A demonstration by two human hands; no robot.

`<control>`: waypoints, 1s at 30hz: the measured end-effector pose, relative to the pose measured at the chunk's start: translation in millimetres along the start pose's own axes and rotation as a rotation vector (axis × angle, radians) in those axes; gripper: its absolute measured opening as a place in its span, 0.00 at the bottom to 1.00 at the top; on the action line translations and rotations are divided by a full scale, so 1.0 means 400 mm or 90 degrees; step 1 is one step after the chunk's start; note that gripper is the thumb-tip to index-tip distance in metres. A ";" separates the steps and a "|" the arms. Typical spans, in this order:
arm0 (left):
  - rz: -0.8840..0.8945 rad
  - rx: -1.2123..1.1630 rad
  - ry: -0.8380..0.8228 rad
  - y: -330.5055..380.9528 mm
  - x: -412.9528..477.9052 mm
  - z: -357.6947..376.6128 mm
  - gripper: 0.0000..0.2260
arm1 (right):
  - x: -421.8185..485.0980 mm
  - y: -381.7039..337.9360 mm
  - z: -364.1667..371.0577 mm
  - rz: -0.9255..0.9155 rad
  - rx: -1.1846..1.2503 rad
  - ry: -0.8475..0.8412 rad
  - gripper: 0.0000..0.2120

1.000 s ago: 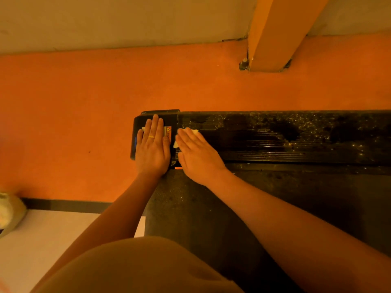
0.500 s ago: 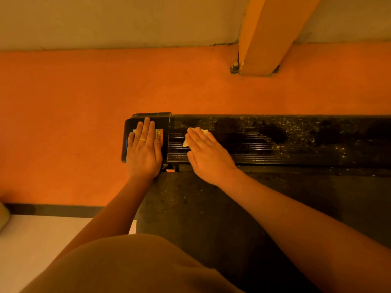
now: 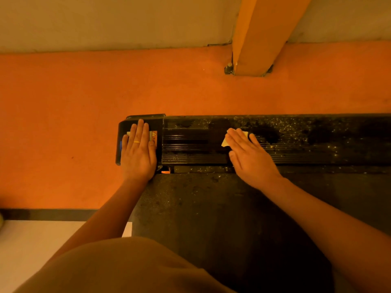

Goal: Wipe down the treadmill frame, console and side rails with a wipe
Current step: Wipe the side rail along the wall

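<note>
A: Side rail (image 3: 296,142) of the treadmill: is that the step in hand?
B: Yes. The right hand (image 3: 249,157) lies flat, fingers straight, pressing the wipe (image 3: 224,142) onto the ribbed rail beside the belt (image 3: 211,208). The left hand (image 3: 138,154), flat and grasping nothing, rests on the end cap (image 3: 157,121).
A: Next?
B: Probably a firm sweep rightward, where pale specks cover the rail.

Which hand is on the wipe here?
The right hand, pressing the pale wipe flat on the ribbed side rail. The left hand, wearing a ring, rests on the rail's end cap instead.
</note>
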State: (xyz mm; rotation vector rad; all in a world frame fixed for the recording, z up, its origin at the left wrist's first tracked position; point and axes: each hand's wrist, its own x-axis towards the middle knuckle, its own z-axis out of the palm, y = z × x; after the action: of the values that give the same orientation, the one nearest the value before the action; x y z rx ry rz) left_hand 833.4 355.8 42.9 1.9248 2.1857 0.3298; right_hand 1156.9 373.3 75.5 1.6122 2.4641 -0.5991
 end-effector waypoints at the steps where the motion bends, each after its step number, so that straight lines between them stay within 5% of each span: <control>1: -0.002 0.001 0.001 0.000 0.000 0.001 0.26 | 0.003 -0.015 0.001 0.007 0.006 0.002 0.28; 9: -0.005 0.007 -0.006 0.001 0.000 -0.001 0.26 | 0.026 -0.033 0.016 -0.036 -0.005 0.022 0.30; 18: -0.006 0.005 0.002 -0.002 0.002 0.004 0.25 | -0.025 -0.027 0.026 0.136 0.128 0.076 0.30; 30: 0.005 0.024 -0.005 -0.009 0.002 0.007 0.27 | 0.221 -0.361 0.003 -0.118 0.031 -0.015 0.26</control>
State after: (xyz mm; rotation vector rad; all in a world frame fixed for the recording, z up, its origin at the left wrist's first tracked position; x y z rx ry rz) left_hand 830.8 356.4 39.3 1.9510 2.1955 0.2841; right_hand 989.6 397.5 82.1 1.3942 2.6194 -0.7026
